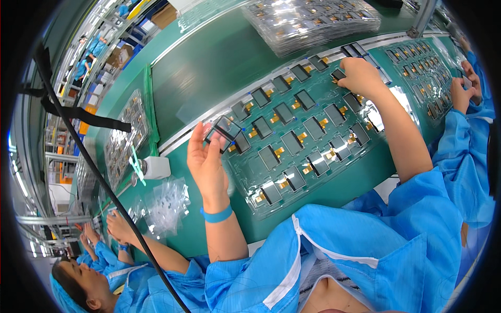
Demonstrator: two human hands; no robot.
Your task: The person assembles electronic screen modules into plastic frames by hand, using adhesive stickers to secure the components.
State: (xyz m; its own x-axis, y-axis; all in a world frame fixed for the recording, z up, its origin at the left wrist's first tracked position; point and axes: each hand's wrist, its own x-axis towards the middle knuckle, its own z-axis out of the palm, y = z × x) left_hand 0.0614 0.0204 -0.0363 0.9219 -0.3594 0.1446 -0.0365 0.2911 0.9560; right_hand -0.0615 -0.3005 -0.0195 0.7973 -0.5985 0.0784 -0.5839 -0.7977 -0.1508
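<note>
Raised over the tray's left end, my left hand [205,164] pinches a small clear pane with a dark frame [223,131] between thumb and fingers. A blue band circles that wrist. My right hand [361,77] reaches to the tray's far right part. Its fingers are closed on a small dark display panel [338,76]; whether the panel is lifted off the tray I cannot tell. Under both hands lies a clear plastic tray [249,175] with rows of grey display panels [284,112], each with an orange flex tail.
A stack of clear trays [313,23] stands at the back. Small dark frames [355,50] lie beyond my right hand. Left are a white block [156,168], clear plastic bags [167,206] and another filled tray [125,130]. A black cable [104,177] crosses the left. Co-workers' hands [463,93] work at both sides.
</note>
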